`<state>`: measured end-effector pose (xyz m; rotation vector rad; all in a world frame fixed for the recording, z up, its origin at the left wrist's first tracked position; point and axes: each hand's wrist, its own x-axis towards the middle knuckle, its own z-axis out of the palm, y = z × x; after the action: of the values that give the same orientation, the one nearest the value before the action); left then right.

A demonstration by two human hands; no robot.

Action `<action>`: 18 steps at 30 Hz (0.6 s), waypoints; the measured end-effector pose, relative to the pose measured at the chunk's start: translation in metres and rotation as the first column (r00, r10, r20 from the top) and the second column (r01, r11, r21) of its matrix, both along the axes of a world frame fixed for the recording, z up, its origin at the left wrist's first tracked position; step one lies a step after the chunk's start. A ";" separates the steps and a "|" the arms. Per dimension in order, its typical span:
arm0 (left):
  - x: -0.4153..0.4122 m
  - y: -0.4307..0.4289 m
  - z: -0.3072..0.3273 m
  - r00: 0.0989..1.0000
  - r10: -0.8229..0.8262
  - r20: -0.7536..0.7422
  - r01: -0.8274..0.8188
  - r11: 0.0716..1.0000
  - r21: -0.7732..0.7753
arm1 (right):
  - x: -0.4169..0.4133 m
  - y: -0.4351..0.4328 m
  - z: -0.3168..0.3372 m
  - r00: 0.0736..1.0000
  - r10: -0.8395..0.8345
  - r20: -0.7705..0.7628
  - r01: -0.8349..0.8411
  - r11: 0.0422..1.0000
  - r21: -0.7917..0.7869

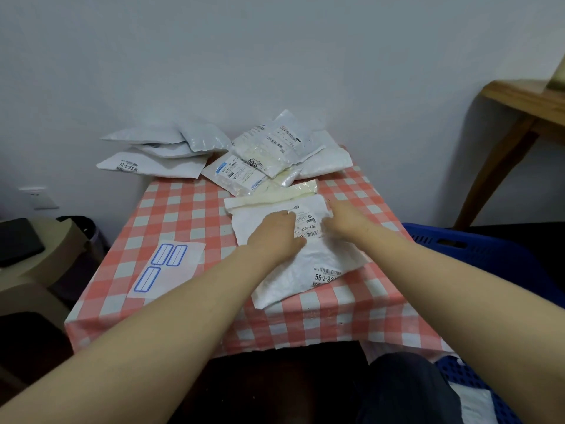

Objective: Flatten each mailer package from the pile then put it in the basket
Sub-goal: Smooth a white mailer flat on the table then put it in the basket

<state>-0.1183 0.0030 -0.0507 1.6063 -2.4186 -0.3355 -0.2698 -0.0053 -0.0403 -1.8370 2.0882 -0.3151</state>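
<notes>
Centrally, white mailer (305, 264) under left hand (275, 232) and right hand (345, 221), open palms pressing down.

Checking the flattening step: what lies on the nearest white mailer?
The left hand and right hand rest on the mailer, partly covering its label. What lies under it cannot be seen.

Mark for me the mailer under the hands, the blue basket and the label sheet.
mailer (293, 270), head view, crumpled white face below the left wrist.
blue basket (489, 249), head view, top rim right of the table.
label sheet (175, 272), head view, white margin beneath the blue frames.
</notes>
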 end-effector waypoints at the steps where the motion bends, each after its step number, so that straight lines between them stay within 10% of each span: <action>1: -0.002 -0.002 0.000 1.000 0.009 0.019 -0.009 1.000 0.030 | 0.001 -0.003 -0.002 0.999 -0.030 0.028 0.030 0.999 0.029; 12: -0.004 -0.003 -0.010 0.995 0.098 0.022 -0.098 0.995 -0.006 | 0.007 -0.002 -0.007 0.947 0.320 0.004 -0.320 0.947 0.029; 18: -0.001 0.005 -0.006 0.992 0.122 -0.041 -0.125 0.988 -0.092 | 0.013 0.003 -0.006 0.909 0.256 -0.329 -0.331 0.923 -0.197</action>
<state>-0.1193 0.0079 -0.0563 1.6848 -2.2606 -0.2223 -0.2563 -0.0022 -0.0461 -2.4518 1.9788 -0.2420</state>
